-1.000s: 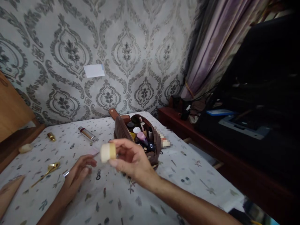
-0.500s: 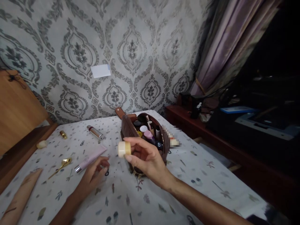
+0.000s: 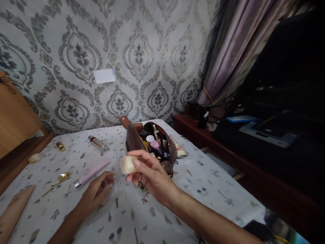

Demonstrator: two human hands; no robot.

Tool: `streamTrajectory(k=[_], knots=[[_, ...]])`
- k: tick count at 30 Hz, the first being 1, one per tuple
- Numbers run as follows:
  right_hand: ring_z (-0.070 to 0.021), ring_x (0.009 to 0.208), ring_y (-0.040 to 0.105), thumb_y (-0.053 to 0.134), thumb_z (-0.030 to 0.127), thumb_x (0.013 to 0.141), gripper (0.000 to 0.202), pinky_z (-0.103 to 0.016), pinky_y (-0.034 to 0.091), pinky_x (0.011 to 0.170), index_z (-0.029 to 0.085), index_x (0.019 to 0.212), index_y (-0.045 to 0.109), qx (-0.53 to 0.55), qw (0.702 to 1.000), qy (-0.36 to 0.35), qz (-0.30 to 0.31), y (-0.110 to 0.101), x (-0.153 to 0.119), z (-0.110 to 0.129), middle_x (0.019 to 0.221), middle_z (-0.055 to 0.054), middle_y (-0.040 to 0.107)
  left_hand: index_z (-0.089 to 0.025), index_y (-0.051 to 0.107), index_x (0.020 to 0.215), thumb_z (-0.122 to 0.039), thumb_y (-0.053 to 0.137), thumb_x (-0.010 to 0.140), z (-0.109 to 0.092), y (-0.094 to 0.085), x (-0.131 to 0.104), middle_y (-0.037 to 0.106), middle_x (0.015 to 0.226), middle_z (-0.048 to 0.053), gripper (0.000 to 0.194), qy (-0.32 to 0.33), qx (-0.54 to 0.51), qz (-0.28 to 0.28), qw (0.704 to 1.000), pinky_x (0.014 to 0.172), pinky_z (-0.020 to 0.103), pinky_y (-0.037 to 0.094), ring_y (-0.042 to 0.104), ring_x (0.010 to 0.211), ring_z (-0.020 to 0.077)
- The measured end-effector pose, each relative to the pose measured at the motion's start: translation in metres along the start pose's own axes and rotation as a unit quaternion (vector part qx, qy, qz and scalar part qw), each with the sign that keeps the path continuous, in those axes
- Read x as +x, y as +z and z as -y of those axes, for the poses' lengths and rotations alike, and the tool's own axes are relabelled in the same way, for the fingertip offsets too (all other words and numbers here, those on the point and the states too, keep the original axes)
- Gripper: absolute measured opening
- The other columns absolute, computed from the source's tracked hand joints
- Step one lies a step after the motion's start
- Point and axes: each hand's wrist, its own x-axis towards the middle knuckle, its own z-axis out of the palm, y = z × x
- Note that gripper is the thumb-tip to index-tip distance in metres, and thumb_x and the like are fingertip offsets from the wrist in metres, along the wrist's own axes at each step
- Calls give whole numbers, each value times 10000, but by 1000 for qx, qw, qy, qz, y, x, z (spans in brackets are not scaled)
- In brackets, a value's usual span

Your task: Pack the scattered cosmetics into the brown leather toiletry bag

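Observation:
My right hand [image 3: 149,174] grips a small cream-coloured jar [image 3: 128,164] between thumb and fingers, above the cloth in front of the bag. My left hand [image 3: 99,189] rests low over the cloth with curled fingers apart, holding nothing. Just beyond it lies a pale pink tube [image 3: 92,173] with a silver cap. The open brown bag [image 3: 133,139] holds several cosmetics, among them a pink-capped bottle [image 3: 155,146] and a white lid [image 3: 150,138]. My right hand hides part of the bag's near side.
On the patterned cloth [image 3: 137,220] at left lie a silver tube [image 3: 98,143], a small gold item [image 3: 60,146], a gold utensil [image 3: 57,183] and a pale round object [image 3: 34,158]. A dark red shelf [image 3: 241,166] borders the right side.
The jar has turned in my right hand, its end now facing more toward the camera. The whole view has shifted, so the scene sits further left. My left hand stays beside the pink tube.

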Motion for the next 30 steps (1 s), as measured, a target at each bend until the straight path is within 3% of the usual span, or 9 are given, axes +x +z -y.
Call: streamTrajectory(k=[3, 8, 13, 16, 21, 26, 30], knots=[[-92, 617, 682, 815, 403, 754, 392, -163, 463, 532, 179, 1026, 645, 19, 1000, 0, 7, -1, -3, -2, 802, -1, 707, -237, 641, 1108, -469, 550, 903, 4, 1, 0, 708, 955, 70, 323, 0, 9, -9, 1000, 725, 311, 510, 647, 806, 231], [-99, 665, 701, 902, 252, 634, 521, -172, 499, 567, 189, 1087, 652, 23, 999, 4, 23, -5, -6, -2, 911, 6, 696, -215, 639, 1127, -487, 499, 925, 13, 3, 0, 714, 1000, 73, 366, 0, 30, 2, 1000, 814, 317, 525, 664, 910, 242], [-98, 649, 681, 846, 301, 719, 476, -181, 499, 543, 181, 1128, 633, -19, 997, -8, 70, -11, -11, 2, 888, -6, 683, -213, 612, 1193, -492, 502, 923, 16, 3, 1, 715, 1012, 72, 403, 5, 51, -8, 999, 850, 320, 534, 666, 977, 254], [-97, 630, 669, 811, 339, 762, 439, -183, 490, 516, 171, 1120, 622, -72, 995, -37, 61, -13, -13, 16, 887, -12, 671, -201, 625, 1138, -495, 501, 919, 12, 2, 1, 719, 978, 71, 388, 1, 58, -10, 998, 807, 307, 546, 680, 902, 237], [-101, 629, 638, 726, 436, 832, 372, -180, 465, 511, 171, 1042, 572, -173, 974, -144, -29, -25, -3, 61, 788, -5, 655, -193, 620, 1115, -503, 498, 914, 6, 0, 1, 725, 942, 67, 389, 8, 52, -7, 999, 744, 269, 561, 695, 844, 213], [-111, 603, 598, 611, 514, 885, 391, -201, 436, 493, 165, 1035, 519, -363, 914, -169, -72, -55, 22, 93, 792, -12, 633, -195, 640, 1078, -491, 493, 917, 2, -2, 3, 723, 917, 63, 367, 14, 54, -5, 998, 715, 253, 563, 696, 808, 202], [-113, 589, 552, 509, 415, 954, 263, -232, 405, 535, 168, 1040, 502, -579, 800, -138, -72, -72, 35, 100, 847, -21, 628, -205, 642, 1102, -466, 509, 923, 9, -2, 3, 724, 945, 62, 344, 3, 45, 2, 999, 749, 258, 566, 698, 858, 211]])
